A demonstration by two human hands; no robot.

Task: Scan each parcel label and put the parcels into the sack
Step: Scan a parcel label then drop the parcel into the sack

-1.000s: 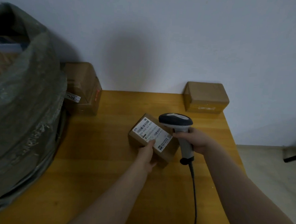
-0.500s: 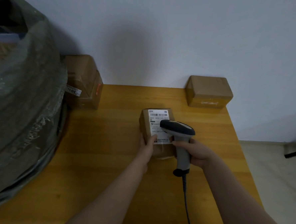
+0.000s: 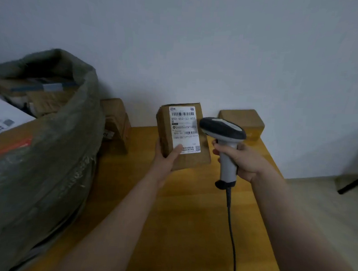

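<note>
- The sack (image 3: 47, 148) stands at the table's left edge, its mouth open and already heaped. A big box (image 3: 10, 133) fills much of the opening, so a parcel dropped on that pile could slide back out.
- The table (image 3: 189, 219) lies under both arms. The scanner's cable (image 3: 230, 232) trails across it to the near edge, and a wide swing could snag it.
- The parcel (image 3: 193, 161) is held up over the table, well apart from the sack, with its printed face turned to the person.
- The scanner (image 3: 224, 134) has its nose just beside the parcel's right edge, at a slant. From that close and that oblique, I judge a read may fail.
- The right hand (image 3: 239, 160) has its fingers wrapped round the scanner's handle.
- The left hand (image 3: 166, 159) grips the parcel's lower left corner, thumb laid across the front and fingers behind. A one-corner hold could let the box twist.
- The label (image 3: 183, 129) has the thumb tip on its lower edge. If the thumb crept upward it would cover print.
- Count:
  - one sack and one table
  - three parcels outside the sack: the held one, a left parcel (image 3: 116, 121) and a right parcel (image 3: 244, 120), both against the wall
  - at least two boxes visible inside the sack
  - one scanner
  - two hands
</note>
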